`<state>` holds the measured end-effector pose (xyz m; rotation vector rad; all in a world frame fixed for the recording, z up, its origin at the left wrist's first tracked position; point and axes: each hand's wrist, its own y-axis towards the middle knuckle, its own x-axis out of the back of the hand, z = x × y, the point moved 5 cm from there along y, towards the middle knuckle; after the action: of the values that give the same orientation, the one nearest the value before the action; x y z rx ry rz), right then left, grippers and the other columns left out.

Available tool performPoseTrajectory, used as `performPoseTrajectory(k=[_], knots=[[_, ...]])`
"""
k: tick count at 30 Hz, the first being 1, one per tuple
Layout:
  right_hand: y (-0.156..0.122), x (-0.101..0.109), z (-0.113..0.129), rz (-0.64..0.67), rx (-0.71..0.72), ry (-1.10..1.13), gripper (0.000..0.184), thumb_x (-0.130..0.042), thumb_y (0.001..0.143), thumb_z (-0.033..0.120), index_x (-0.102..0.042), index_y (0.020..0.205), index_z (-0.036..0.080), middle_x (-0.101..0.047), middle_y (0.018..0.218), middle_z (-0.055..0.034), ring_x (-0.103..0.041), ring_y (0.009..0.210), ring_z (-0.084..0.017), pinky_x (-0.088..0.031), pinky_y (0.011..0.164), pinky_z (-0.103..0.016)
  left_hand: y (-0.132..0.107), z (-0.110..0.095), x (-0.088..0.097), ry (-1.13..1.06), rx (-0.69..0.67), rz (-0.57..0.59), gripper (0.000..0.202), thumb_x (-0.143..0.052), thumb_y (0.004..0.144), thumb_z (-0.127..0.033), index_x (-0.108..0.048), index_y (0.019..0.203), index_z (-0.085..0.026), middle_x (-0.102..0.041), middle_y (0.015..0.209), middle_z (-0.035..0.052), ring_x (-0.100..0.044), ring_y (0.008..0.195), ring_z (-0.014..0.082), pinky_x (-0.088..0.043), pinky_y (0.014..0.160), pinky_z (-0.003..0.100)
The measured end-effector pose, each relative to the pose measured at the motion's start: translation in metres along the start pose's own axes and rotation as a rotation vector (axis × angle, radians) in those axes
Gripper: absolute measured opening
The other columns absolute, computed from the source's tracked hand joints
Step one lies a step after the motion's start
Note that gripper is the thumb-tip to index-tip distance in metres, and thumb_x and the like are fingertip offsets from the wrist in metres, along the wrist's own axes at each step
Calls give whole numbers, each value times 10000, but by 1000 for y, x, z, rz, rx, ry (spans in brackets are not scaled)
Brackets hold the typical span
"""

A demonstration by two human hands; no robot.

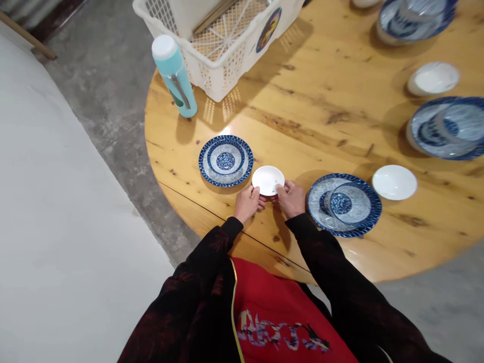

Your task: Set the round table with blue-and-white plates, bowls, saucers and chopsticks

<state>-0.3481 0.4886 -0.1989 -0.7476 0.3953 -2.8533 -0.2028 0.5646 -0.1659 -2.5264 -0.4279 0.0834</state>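
Observation:
Between my two hands is a small white bowl (268, 180), its inside facing up. My left hand (247, 202) grips its near left rim, thumb on top and fingers beneath. At the near right rim, my right hand (291, 198) pinches it the same way. Just left of the bowl lies a blue-patterned plate (203, 162), with a smaller patterned dish (226, 160) on it. To the right of my right hand sits another blue-rimmed plate (315, 194) carrying a clear glass (350, 204). Whether the white bowl touches the table cannot be made out.
A white plastic basket (223, 70) and an upright light-blue bottle (176, 78) stand at the back left of the round wooden table (302, 116). White bowls (394, 182) and stacked blue-patterned dishes (419, 126) line the right side. A white surface (68, 201) lies left of the floor gap.

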Motion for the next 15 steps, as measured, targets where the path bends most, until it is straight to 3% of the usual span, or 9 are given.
performPoseTrajectory(k=[15], knots=[[-1, 0, 3, 29, 83, -114, 375, -498, 903, 434, -678, 1015, 125, -671, 624, -43, -654, 580, -212, -565, 629, -337, 4, 3, 0, 6, -32, 1, 297, -477, 989, -351, -532, 769, -158, -679, 682, 38, -655, 502, 105, -526, 465, 180]])
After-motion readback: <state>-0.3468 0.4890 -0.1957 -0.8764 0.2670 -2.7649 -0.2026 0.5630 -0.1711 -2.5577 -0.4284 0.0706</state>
